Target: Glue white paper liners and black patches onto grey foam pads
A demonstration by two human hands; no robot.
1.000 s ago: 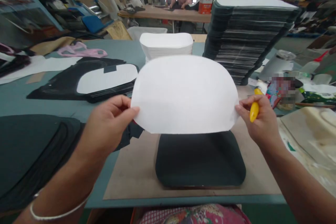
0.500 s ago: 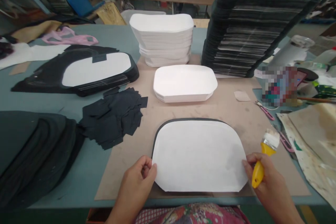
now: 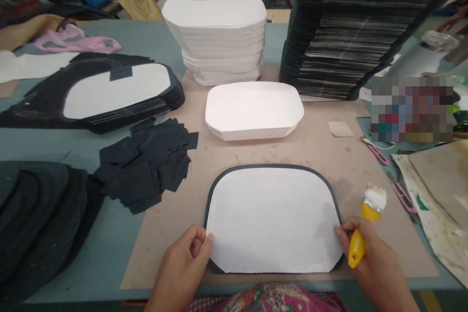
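A white panel lies over a slightly larger black piece, whose dark rim shows along the top and both sides. My left hand pinches the panel's left edge between thumb and fingers. At the right edge, my right hand has thumb and fingertips on the panel and also holds a yellow-handled brush, bristles pointing up and away. Beyond the panel sits a low stack of white panels.
Behind stand a tall white stack and a tall black stack. Black fabric scraps and dark sheets lie left. Pink-handled cutters and a stained cloth lie right.
The white panel has shifted slightly toward me relative to the black piece, so more dark rim shows at the top and right. The camera view has tilted down.
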